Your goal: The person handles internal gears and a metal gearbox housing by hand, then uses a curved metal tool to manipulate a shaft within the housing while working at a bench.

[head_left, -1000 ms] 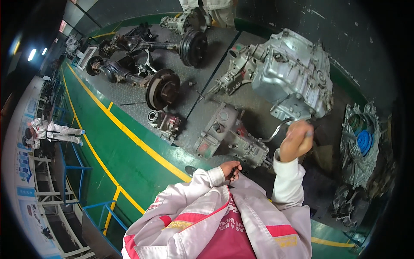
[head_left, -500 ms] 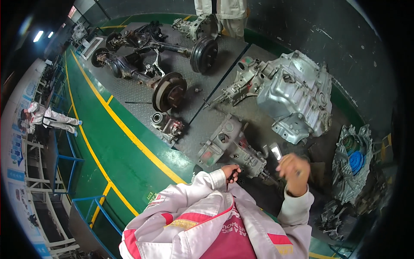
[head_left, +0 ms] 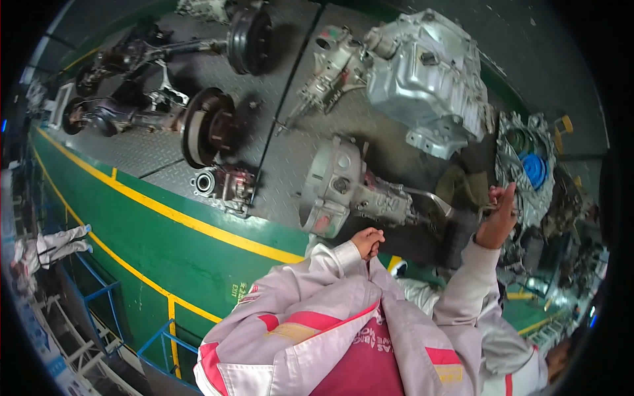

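Note:
My left hand (head_left: 370,243) is closed in front of my jacket, with its fingers curled in. What it holds, if anything, is hidden. Nearest to it lies a grey gearbox (head_left: 386,206) with a wide bell housing (head_left: 333,181) at its left end. From the gearbox a bent silver lever (head_left: 432,198) sticks out to the right. My right hand (head_left: 498,221) is raised to the right of that lever, one finger stretched out and the others partly bent; I see nothing held in it. Behind it stands a cast metal housing (head_left: 528,155) with a blue round part (head_left: 533,170).
A large silver transmission (head_left: 429,82) and a smaller gearbox (head_left: 333,72) sit farther back. Rusty axles with a brake drum (head_left: 249,41) and a hub (head_left: 210,129) lie at left, near a small reddish unit (head_left: 228,188). Another person's white sleeve (head_left: 512,356) is at lower right.
The view has swung, so the parts sit farther left and higher. My right hand has moved right, away from the gearbox lever towards the housing with the blue part. My left hand stays closed.

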`<control>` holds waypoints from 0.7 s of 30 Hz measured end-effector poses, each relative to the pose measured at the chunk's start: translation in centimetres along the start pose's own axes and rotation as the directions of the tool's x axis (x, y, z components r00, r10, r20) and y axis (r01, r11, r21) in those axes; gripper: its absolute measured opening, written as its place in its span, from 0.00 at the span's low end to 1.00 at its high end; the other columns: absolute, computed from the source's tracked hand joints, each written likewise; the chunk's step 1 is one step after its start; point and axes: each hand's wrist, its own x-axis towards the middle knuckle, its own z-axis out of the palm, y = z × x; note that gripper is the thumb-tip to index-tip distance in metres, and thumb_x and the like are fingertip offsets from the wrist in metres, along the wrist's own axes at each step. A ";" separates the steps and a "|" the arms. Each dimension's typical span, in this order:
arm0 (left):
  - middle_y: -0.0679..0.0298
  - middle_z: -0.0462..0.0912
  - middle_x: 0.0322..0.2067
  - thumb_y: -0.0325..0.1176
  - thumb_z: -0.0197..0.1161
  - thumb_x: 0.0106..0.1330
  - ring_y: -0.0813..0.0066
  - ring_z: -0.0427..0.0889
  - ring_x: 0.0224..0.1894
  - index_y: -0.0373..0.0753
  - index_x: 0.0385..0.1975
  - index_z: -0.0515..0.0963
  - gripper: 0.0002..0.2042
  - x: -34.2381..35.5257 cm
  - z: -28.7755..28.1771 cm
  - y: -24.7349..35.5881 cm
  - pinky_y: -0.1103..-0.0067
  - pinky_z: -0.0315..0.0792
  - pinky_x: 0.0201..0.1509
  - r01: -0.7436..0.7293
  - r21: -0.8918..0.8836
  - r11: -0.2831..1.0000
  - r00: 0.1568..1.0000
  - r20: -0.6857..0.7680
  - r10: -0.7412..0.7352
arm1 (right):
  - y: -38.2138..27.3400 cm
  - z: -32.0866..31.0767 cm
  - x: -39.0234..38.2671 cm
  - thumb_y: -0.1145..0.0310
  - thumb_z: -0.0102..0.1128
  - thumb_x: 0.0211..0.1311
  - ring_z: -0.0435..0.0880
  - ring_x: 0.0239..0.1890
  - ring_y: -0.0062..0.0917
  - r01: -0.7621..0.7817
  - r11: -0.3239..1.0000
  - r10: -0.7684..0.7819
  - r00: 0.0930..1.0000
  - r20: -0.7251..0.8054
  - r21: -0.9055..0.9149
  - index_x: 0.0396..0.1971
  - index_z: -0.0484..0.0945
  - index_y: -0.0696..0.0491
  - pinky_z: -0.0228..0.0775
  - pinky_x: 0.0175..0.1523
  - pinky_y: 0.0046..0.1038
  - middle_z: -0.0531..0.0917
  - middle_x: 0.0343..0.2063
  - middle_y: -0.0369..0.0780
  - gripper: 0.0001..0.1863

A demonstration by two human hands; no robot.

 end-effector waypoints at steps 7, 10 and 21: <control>0.68 0.68 0.14 0.34 0.54 0.64 0.82 0.65 0.11 0.37 0.35 0.71 0.07 -1.2 0.6 -0.1 0.83 0.61 0.13 -0.169 0.157 0.973 0.983 0.102 0.154 | -1.7 0.2 -2.6 0.66 0.50 0.59 0.77 0.37 0.24 0.177 0.935 -0.117 0.972 0.204 -0.306 0.26 0.76 0.58 0.67 0.38 0.26 0.80 0.29 0.41 0.11; 0.68 0.69 0.16 0.33 0.54 0.64 0.82 0.66 0.12 0.37 0.39 0.71 0.08 -1.4 0.7 0.9 0.83 0.63 0.15 -0.232 0.119 0.965 0.972 0.057 0.226 | -2.4 1.3 -3.5 0.70 0.48 0.59 0.77 0.37 0.23 0.334 0.850 -0.239 0.934 0.265 -0.407 0.25 0.76 0.58 0.67 0.37 0.26 0.80 0.30 0.41 0.09; 0.63 0.76 0.24 0.29 0.51 0.64 0.81 0.73 0.18 0.36 0.42 0.66 0.09 1.6 4.0 1.2 0.86 0.64 0.15 -0.325 0.358 0.875 0.919 -0.097 0.382 | -0.9 -2.1 -1.4 0.72 0.52 0.51 0.77 0.42 0.33 0.562 0.827 -0.437 0.617 0.654 0.023 0.07 0.71 0.53 0.60 0.56 0.36 0.81 0.26 0.38 0.14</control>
